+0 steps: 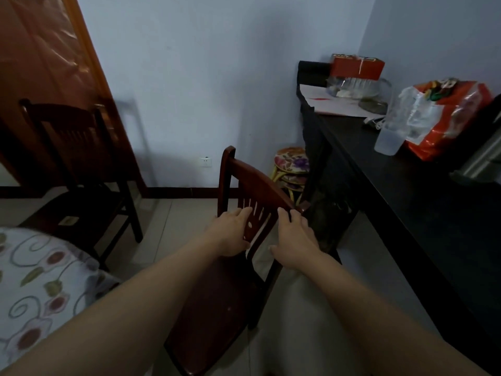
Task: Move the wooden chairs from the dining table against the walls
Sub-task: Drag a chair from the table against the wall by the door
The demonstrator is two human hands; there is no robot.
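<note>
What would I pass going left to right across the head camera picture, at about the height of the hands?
Flowered tablecloth → dark chair by the door → left hand → the held chair's backrest → right hand → black side table.

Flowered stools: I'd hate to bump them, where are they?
The stools are stacked in the far corner, between the held chair and the black table.

chair [217,299] front legs cut off at btm edge, far chair [78,158] slats too dark, maybe
</note>
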